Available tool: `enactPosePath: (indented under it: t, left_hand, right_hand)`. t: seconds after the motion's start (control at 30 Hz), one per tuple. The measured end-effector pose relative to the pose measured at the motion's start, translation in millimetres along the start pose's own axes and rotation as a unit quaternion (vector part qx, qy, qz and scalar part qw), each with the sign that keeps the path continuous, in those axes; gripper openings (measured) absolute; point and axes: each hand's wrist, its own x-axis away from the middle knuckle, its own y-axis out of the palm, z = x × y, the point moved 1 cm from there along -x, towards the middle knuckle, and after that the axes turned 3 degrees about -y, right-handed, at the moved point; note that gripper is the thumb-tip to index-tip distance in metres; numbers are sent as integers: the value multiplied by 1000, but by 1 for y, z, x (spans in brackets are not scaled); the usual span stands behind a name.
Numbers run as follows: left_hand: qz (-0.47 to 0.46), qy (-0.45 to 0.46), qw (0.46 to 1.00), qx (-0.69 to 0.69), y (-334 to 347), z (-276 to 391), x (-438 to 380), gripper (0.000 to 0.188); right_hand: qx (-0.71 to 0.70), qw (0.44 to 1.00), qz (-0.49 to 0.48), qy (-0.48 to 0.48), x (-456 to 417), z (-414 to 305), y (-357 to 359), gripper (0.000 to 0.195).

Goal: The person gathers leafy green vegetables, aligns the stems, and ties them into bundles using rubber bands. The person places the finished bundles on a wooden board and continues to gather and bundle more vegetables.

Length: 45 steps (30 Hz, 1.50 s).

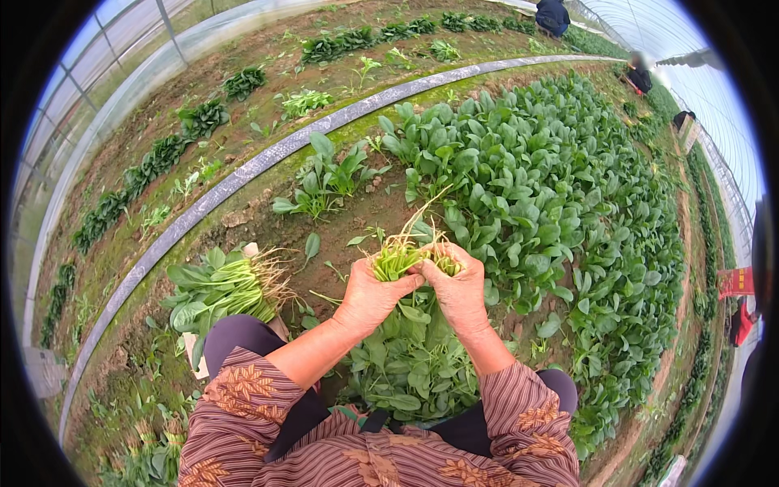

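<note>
Both hands meet in front of me over the bed. My left hand [368, 292] is closed around a bunch of spinach-like greens [392, 259], whose pale stems and thin roots stick up past the fingers. Touching it, my right hand [453, 286] grips a smaller clump of stems [449, 263] with the roots upward. The leaves of the held greens hang below the hands. Beneath them, a heap of loose leaves [420, 365] fills the space between my knees. By my left knee lies a pile of uprooted greens [237, 283], roots pointing right.
Dense growing greens [511, 182] cover the ground to the right. A flat grey hose [292, 143] curves across the left side. Tied bundles [152, 447] stand at lower left. Rows of bunches [164, 158] lie beyond the hose. Another person [552, 17] crouches at the far end.
</note>
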Motion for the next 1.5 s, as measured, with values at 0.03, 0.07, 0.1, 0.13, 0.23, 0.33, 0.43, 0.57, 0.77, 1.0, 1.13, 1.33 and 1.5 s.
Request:
enactPosePath:
  t: [0.03, 0.07, 0.1, 0.13, 0.23, 0.33, 0.43, 0.57, 0.77, 1.0, 1.13, 1.33, 1.5]
  left_hand:
    - [10, -14, 1000, -1, -2, -1, 0, 15]
    - [21, -29, 999, -2, -7, -3, 0, 15]
    - [29, -42, 999, -2, -10, -3, 0, 15]
    - [50, -29, 998, 26, -11, 0, -1, 16]
    - [76, 5, 995, 58, -14, 3, -4, 25]
    - [-1, -45, 999, 20, -10, 13, 0, 29]
    - [-17, -61, 998, 14, -13, 5, -2, 29]
    - [-38, -79, 996, 25, -18, 4, -3, 24]
    - [-39, -91, 995, 27, -30, 7, -3, 17]
    - [-87, -112, 988, 64, -32, 21, -4, 17]
    - [-43, -116, 992, 23, -33, 15, -2, 23]
    - [60, -27, 967, -244, -42, 18, -10, 18]
    - [33, -64, 974, -216, -58, 9, -21, 28]
  right_hand:
    - [-54, 998, -10, 26, 1, -3, 3, 11]
    - [-32, 999, -12, 29, -1, -3, 0, 10]
    - [-7, 999, -13, 31, -4, -4, -7, 10]
    - [17, 999, -15, 33, -7, -6, -12, 10]
    - [-7, 997, -16, 71, -9, -12, -16, 11]
    - [-9, 997, -29, 74, -7, -16, -8, 12]
    - [-4, 995, -43, 85, -6, -13, -4, 21]
    - [-3, 992, -54, 117, -6, -6, -8, 30]
    - [-3, 979, -109, 173, -5, -14, -10, 35]
    - [9, 967, -155, 204, -3, -11, -9, 40]
    - [26, 965, -164, 204, -3, -15, -8, 40]
    - [-46, 956, -184, 225, -3, -28, -14, 22]
    - [-365, 897, -213, 133, -3, -11, -36, 14]
